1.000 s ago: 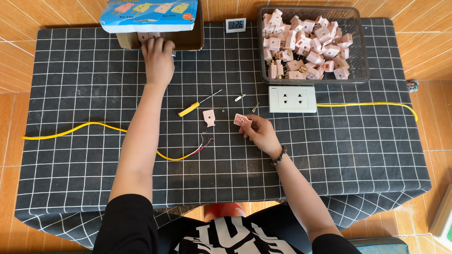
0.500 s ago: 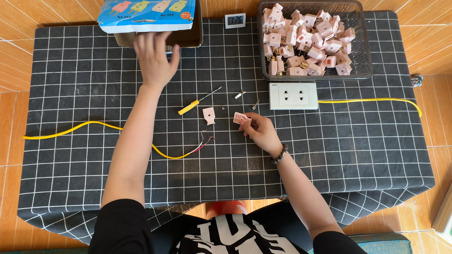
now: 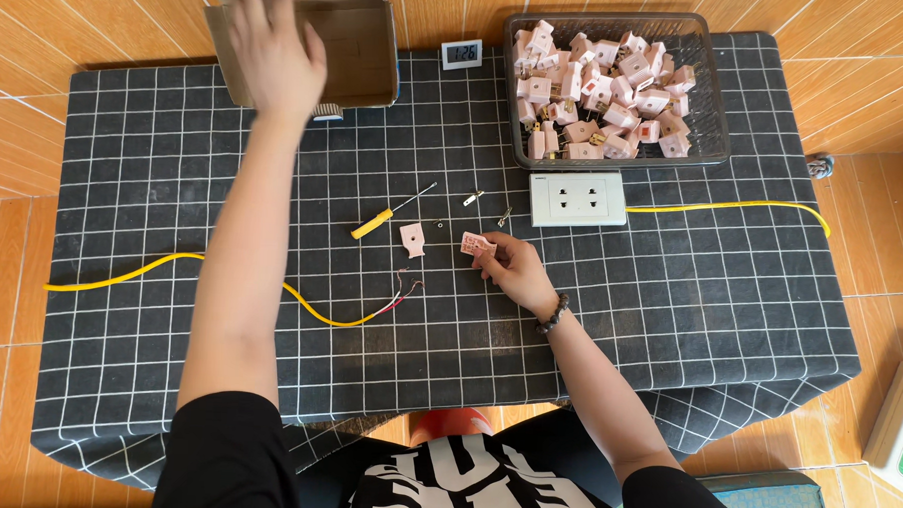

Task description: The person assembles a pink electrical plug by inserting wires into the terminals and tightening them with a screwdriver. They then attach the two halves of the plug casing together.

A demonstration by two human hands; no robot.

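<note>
My left hand (image 3: 273,52) is stretched out over an open cardboard box (image 3: 363,56) at the table's far left. Its fingertips reach the raised lid at the frame's top edge, and motion blur hides its grip. Near the table's middle, my right hand (image 3: 519,273) pinches a small pink plug piece (image 3: 477,245). Another pink plug half (image 3: 412,240) lies just left of it. A yellow-handled screwdriver (image 3: 373,223) and two small metal prongs (image 3: 473,197) lie close by. A yellow cable (image 3: 171,269) ends in bared red and black wires (image 3: 400,292) below the plug half.
A wire basket (image 3: 715,93) full of pink plugs stands at the far right. In front of it sits a white socket block (image 3: 578,198) with its own yellow cable (image 3: 733,206). A small digital clock (image 3: 463,53) stands between box and basket. The checked cloth (image 3: 720,313) covers the table.
The view has tilted down. The box's blue lid has swung up out of sight, showing the inside of the box, with my left hand risen above it. My right hand stays put.
</note>
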